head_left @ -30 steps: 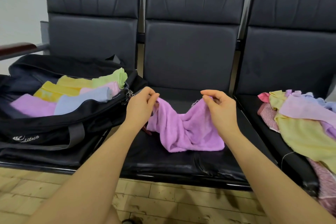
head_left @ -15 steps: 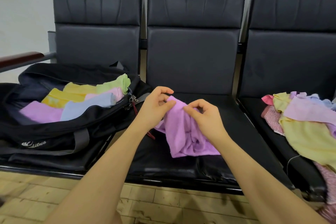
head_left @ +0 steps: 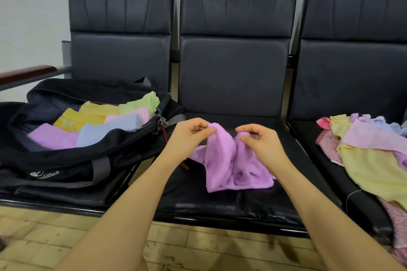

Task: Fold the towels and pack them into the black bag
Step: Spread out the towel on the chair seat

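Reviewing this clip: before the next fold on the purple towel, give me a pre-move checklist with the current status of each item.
1. Left hand pinches an upper edge of the purple towel: ok.
2. Right hand pinches the other upper edge: ok.
3. Towel spread flat for folding: not ok; it hangs bunched between the hands, its lower part crumpled on the middle seat.
4. Corners matched: cannot tell; they are hidden in the folds.
5. Black bag open to receive it: ok; folded towels already lie inside.
6. More towels left to do: ok; the unfolded pile waits on the right seat.
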